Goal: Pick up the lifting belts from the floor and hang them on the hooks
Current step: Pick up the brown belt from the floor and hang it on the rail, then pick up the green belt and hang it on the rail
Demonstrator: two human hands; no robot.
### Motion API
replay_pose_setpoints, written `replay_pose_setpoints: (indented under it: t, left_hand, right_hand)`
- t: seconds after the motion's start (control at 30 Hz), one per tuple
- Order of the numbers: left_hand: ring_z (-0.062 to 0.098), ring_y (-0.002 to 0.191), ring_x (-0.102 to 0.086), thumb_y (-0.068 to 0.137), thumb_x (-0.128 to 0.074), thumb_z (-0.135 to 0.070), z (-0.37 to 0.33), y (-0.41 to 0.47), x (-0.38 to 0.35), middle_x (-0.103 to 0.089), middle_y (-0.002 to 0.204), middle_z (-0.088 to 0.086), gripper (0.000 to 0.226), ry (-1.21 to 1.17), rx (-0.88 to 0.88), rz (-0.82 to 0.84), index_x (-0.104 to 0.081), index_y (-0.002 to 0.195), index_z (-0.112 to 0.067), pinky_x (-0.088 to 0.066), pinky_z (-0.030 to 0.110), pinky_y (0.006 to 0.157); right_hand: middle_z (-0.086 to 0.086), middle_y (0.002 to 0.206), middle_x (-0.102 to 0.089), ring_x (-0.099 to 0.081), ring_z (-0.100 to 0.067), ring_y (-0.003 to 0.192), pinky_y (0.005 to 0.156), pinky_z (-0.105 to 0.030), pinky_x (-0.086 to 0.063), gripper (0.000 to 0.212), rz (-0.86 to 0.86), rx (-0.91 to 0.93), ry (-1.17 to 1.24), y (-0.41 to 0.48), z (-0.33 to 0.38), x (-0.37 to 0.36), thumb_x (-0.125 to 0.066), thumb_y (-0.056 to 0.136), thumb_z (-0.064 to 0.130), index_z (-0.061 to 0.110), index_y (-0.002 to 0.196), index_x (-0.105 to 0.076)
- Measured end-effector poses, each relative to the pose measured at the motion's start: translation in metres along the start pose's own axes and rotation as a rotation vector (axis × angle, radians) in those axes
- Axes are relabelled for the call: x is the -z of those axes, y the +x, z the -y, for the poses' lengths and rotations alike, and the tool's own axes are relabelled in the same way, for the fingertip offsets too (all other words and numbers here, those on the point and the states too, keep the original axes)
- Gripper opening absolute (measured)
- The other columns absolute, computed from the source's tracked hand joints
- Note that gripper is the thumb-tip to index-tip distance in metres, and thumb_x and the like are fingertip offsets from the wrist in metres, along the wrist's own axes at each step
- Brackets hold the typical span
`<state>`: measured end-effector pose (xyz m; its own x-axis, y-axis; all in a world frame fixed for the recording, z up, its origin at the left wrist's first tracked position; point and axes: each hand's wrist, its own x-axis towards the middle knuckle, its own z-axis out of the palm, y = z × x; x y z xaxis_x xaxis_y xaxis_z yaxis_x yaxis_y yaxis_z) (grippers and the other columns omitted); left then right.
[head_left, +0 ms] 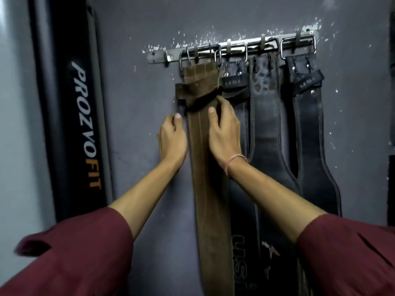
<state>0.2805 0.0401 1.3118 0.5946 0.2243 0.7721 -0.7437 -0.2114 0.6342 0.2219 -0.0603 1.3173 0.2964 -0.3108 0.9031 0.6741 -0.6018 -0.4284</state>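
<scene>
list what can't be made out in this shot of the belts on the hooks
Head view only:
- Lower ends of the brown belt and black belts: cut off by the bottom edge.
- Left hand fingers: hidden behind the hand's own back, so its grip is unclear.
- Which hook on the rail carries the brown belt: overlapping buckles hide it.
- The floor: out of frame, so any belts there are unseen.

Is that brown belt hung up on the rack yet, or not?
Hung up. The brown belt hangs by its buckle from the rack, strap dropping straight down the wall.
</scene>
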Motion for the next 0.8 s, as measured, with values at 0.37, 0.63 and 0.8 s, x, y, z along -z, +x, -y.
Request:
replay_pose_setpoints:
  t: [0.37, 0.63, 0.8]
  left_hand:
    - [0.015, 0.100, -0.065, 0.103, -0.044, -0.020, 0.059, -0.198, 0.096, -0.072, 0.105, 0.002, 0.023, -0.041, 0.256, 0.196, -0.065, 0.109, -0.014, -0.051, 0.027, 0.090]
    - [0.018, 0.069, -0.063, 0.100, -0.049, -0.009, 0.119, -0.439, 0.172, -0.066, 0.075, 0.001, 0.017, -0.035, 0.726, 0.286, -0.061, 0.089, -0.014, -0.051, 0.029, 0.069]
    - [0.030, 0.079, -0.068, 0.096, -0.050, -0.013, 0.169, -0.597, 0.220, -0.069, 0.077, 0.003, 0.026, 0.130, 1.021, 0.377, -0.059, 0.078, -0.028, -0.055, 0.043, 0.077]
  right_hand:
    - [-0.002, 0.135, -0.055, -0.053, -0.011, 0.121, 0.097, -0.017, -0.042, 0.036, 0.331, -0.427, -0.028, -0.214, 0.011, 0.046, -0.050, 0.100, 0.028, 0.015, 0.133, -0.051]
    - [-0.003, 0.102, -0.064, -0.063, -0.021, 0.096, 0.088, -0.038, -0.055, 0.015, 0.561, -0.836, -0.072, -0.468, -0.005, 0.090, -0.057, 0.096, 0.013, 0.015, 0.110, -0.060]
    - [-0.003, 0.087, -0.061, -0.059, -0.022, 0.084, 0.079, -0.039, -0.053, 0.029, 0.701, -1.188, -0.062, -0.633, -0.005, 0.121, -0.049, 0.087, -0.014, 0.009, 0.099, -0.059]
